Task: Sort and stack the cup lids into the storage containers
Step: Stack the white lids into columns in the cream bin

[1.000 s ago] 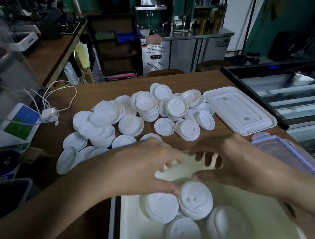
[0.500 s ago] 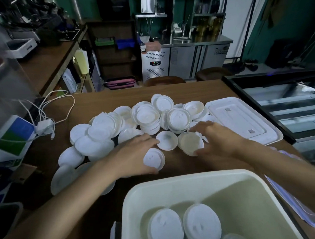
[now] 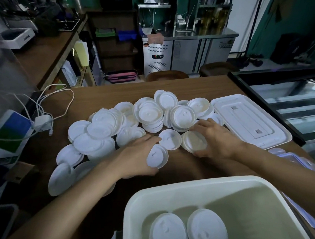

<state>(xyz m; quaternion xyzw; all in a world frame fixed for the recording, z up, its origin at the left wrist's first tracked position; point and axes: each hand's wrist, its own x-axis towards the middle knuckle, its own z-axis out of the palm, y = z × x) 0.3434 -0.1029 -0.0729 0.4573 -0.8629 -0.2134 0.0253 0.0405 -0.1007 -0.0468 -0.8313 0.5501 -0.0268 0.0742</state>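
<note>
A heap of white cup lids covers the middle of the wooden table. My left hand grips one white lid at the heap's near edge, thumb under it. My right hand holds a small stack of lids turned hollow side up, fingers over the far rim and thumb on the near rim. A single lid lies between my hands. The cream storage container stands close in front of me with two stacks of lids inside.
A white rectangular container lid lies to the right of the heap. A clear lidded box sits at the right edge. A charger with cables and a blue-green box lie on the left. A dark glass case borders the table's right side.
Both hands left the cream container and reached forward to the heap. The left hand took hold of one lid and the right hand closed on a small stack.
</note>
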